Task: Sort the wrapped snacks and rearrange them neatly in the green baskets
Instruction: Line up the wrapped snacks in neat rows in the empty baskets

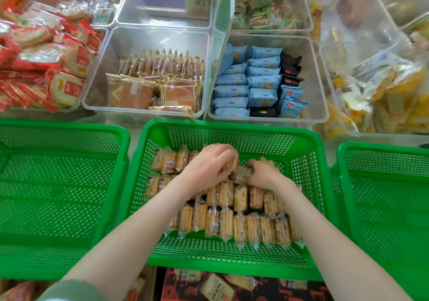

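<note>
Shelving behind your work carries clear bins (148, 115) of other snacks, already grouped by kind. In front sit three green baskets: the left basket (58, 129) and right basket (383, 147) show no snacks, while the middle basket (232, 125) holds the cracker packs (241, 228). These stand on edge in tight rows, probably so that more fit and the rows stay neat. Both your hands work at the unfinished far row. Your left hand (209, 161) has its fingers curled down over the cracker packs there, seemingly steadying them. Your right hand (263, 171) grips a loose pack (241, 175), fingers wrapped round it, apparently to tuck it alongside.
</note>
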A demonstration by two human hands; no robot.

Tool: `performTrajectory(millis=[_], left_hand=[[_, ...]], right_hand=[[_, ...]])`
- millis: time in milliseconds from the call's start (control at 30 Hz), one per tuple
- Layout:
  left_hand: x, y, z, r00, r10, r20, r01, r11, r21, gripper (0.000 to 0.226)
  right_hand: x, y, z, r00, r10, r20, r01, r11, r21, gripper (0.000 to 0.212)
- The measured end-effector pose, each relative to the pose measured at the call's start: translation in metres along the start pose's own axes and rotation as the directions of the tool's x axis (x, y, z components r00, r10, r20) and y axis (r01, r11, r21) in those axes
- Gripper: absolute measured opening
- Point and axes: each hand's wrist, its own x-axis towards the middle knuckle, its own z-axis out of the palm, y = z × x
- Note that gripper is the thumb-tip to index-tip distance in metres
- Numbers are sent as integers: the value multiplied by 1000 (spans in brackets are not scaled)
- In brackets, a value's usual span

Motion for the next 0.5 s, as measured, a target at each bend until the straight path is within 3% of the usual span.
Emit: performTrajectory(millis=[167,367,500], left_hand=[[-9,1,-4,998,-60,3,60,998,-26,48],[-11,0,-3,996,-86,3,86,996,-39,48],[-12,1,-4,996,-89,4,89,995,-48,48]], right_hand=[[-5,10,-6,998,-62,15,56,964,262,45],[-8,21,-16,993,-107,54,66,865,497,57],[-8,25,-19,988,-114,102,29,795,606,45]])
